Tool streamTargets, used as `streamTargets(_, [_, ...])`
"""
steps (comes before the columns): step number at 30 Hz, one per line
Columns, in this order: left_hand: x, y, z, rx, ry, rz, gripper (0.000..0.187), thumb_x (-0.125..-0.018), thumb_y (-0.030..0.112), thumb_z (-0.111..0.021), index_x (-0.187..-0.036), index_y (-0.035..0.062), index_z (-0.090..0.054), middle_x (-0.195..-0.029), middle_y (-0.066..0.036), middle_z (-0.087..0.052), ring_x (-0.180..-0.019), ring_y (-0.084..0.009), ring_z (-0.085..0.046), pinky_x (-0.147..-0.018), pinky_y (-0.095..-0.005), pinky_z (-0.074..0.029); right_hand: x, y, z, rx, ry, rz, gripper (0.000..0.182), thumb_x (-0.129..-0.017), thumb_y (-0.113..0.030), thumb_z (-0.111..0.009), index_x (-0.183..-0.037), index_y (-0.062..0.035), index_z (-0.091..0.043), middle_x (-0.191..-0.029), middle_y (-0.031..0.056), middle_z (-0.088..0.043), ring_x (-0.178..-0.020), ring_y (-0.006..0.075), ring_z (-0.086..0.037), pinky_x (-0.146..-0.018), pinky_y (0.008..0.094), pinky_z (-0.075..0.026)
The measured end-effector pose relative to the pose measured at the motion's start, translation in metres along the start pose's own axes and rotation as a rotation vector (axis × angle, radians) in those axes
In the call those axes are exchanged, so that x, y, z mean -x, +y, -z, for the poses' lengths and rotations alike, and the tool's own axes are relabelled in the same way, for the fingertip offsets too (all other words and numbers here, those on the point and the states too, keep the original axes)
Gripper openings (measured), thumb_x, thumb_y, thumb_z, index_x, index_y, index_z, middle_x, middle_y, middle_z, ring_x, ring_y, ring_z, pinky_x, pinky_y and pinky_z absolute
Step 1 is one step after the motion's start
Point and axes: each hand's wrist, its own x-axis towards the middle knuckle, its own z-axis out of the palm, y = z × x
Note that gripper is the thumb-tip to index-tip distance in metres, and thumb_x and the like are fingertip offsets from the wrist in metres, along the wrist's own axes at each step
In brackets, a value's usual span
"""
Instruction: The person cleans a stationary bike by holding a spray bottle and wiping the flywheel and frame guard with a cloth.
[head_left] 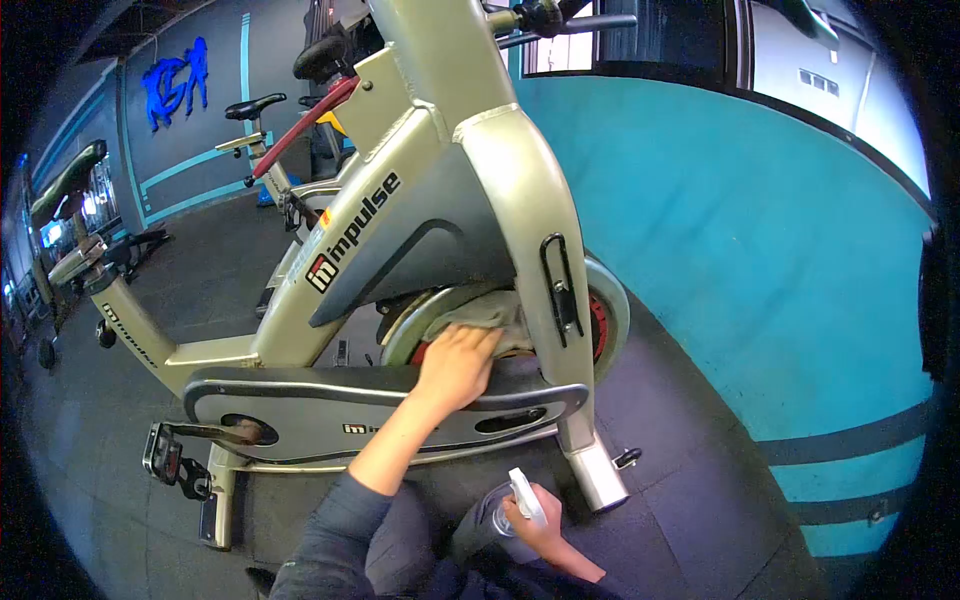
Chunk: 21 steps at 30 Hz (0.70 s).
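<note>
My left hand [458,362] presses a grey-green cloth [480,318] against the flywheel [408,335] of a spin bike. Its fingers are bent over the cloth, and part of the wheel is hidden behind hand and frame. Low in front of my lap, my right hand [540,525] is wrapped round a spray bottle [523,492] with a white trigger head. The bottle's lower part is hard to make out against my dark clothes. The bike frame [340,235] is champagne-coloured and marked "impulse", with a grey chain guard [320,412] below the wheel.
A pedal [162,452] sticks out at the bike's left. The front foot [597,478] stands on dark rubber floor tiles [680,500]. To the right runs a teal wall [750,250] with windows above. Another bike [130,320] stands behind on the left.
</note>
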Motion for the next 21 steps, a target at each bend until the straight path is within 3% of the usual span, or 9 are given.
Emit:
streamTargets(4, [-0.034, 0.01, -0.014, 0.036, 0.085, -0.075, 0.036, -0.075, 0.012, -0.056, -0.109, 0.0027, -0.062, -0.098, -0.012, -0.063, -0.098, -0.0276, -0.058, -0.094, -0.0379, -0.041, -0.001, -0.005, -0.008, 0.146, -0.067, 0.156, 0.025, -0.071, -0.022, -0.077, -0.076, -0.0047, -0.06, -0.067, 0.0116, -0.058, -0.059, 0.0302, -0.057, -0.054, 0.0382, -0.045])
streamTargets(7, [-0.045, 0.016, -0.017, 0.034, -0.075, -0.061, 0.033, -0.072, 0.012, -0.056, -0.102, 0.0023, -0.065, -0.103, -0.013, -0.063, -0.104, -0.028, -0.056, -0.098, -0.0384, -0.038, -0.002, -0.015, -0.011, 0.214, -0.109, 0.249, 0.027, -0.07, -0.023, -0.078, -0.074, -0.0045, -0.059, -0.069, 0.013, -0.059, -0.06, 0.0315, -0.058, -0.055, 0.0394, -0.046])
streamTargets(9, [-0.044, 0.016, -0.026, -0.019, 0.129, -0.146, 0.028, -0.071, 0.013, -0.056, -0.095, 0.0023, -0.066, -0.105, -0.013, -0.062, -0.106, -0.028, -0.055, -0.1, -0.04, -0.037, -0.001, -0.012, -0.012, 0.206, -0.059, 0.299, 0.018, -0.069, -0.015, -0.075, -0.075, -0.0051, -0.061, -0.068, 0.0097, -0.059, -0.057, 0.0262, -0.059, -0.054, 0.0349, -0.045])
streamTargets(13, [-0.027, 0.014, -0.03, -0.013, 0.06, -0.104, 0.028, -0.075, 0.017, -0.058, -0.099, 0.0026, -0.063, -0.103, -0.012, -0.06, -0.103, -0.0278, -0.054, -0.1, -0.0402, -0.036, -0.002, -0.012, -0.002, 0.164, -0.086, 0.13, 0.021, -0.07, -0.017, -0.076, -0.077, -0.0041, -0.061, -0.075, 0.0135, -0.062, -0.065, 0.03, -0.061, -0.058, 0.037, -0.048])
streamTargets(19, [0.028, 0.008, 0.024, 0.011, 0.027, 0.126, 0.022, -0.071, 0.011, -0.06, -0.091, 0.0009, -0.062, -0.092, -0.013, -0.062, -0.093, -0.0292, -0.059, -0.091, -0.0398, -0.043, 0.006, -0.007, 0.01, -0.022, -0.013, -0.031, 0.015, -0.074, -0.014, -0.072, -0.082, -0.004, -0.063, -0.075, 0.01, -0.062, -0.066, 0.0279, -0.062, -0.06, 0.0355, -0.048])
streamTargets(21, [0.038, 0.003, 0.03, 0.025, 0.07, 0.191, 0.019, -0.07, 0.01, -0.062, -0.087, 0.0008, -0.062, -0.089, -0.013, -0.062, -0.091, -0.0291, -0.059, -0.087, -0.0395, -0.045, 0.004, -0.005, 0.011, 0.093, -0.04, 0.117, 0.021, -0.079, -0.014, -0.071, -0.09, 0.0014, -0.062, -0.077, 0.007, -0.065, -0.064, 0.0114, -0.059, -0.059, 0.0254, -0.047])
